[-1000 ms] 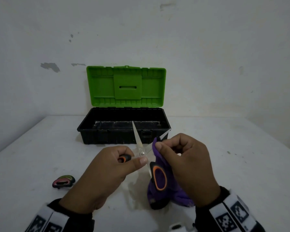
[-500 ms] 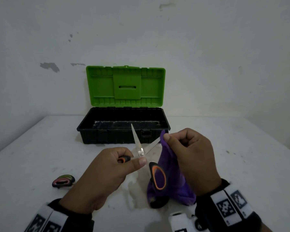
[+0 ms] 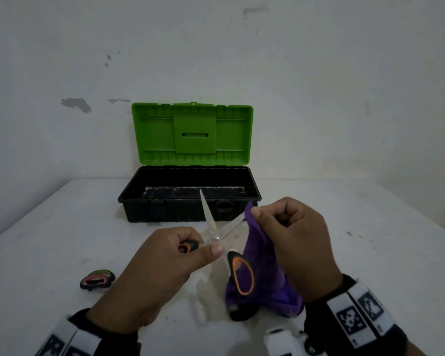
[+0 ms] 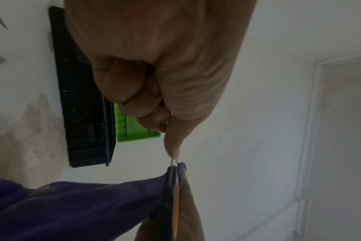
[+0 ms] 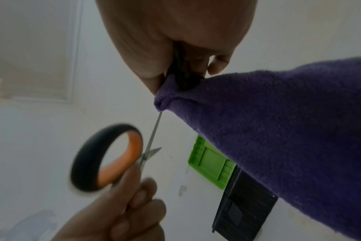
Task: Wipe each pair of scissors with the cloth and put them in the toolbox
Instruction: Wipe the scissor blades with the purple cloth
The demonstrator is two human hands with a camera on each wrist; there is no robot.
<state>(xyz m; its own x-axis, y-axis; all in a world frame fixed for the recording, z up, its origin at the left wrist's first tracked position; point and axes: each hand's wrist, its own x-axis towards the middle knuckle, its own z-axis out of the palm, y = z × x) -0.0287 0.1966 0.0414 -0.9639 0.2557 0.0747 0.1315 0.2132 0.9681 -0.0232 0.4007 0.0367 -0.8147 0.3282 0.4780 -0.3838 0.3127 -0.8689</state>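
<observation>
My left hand (image 3: 165, 263) grips one handle of the black-and-orange scissors (image 3: 217, 237), thumb near the pivot. Their blades are spread in a V; the free handle loop (image 3: 242, 276) hangs down. My right hand (image 3: 290, 242) pinches the purple cloth (image 3: 262, 273) around the tip of the right blade, and the cloth drapes to the table. The right wrist view shows that blade (image 5: 153, 135) running into the cloth (image 5: 278, 122). In the left wrist view the cloth (image 4: 72, 203) lies below my fist. The black toolbox (image 3: 188, 209) stands behind, green lid (image 3: 192, 134) up.
A second pair of scissors with pink-and-green handles (image 3: 97, 278) lies on the white table (image 3: 370, 253) at the left, mostly hidden by my left hand. The toolbox stands against the white wall at the back. A door shows in the wrist views.
My right hand has slid the cloth outward along the right blade, from near the pivot to its tip. The left hand has kept the scissors almost still.
</observation>
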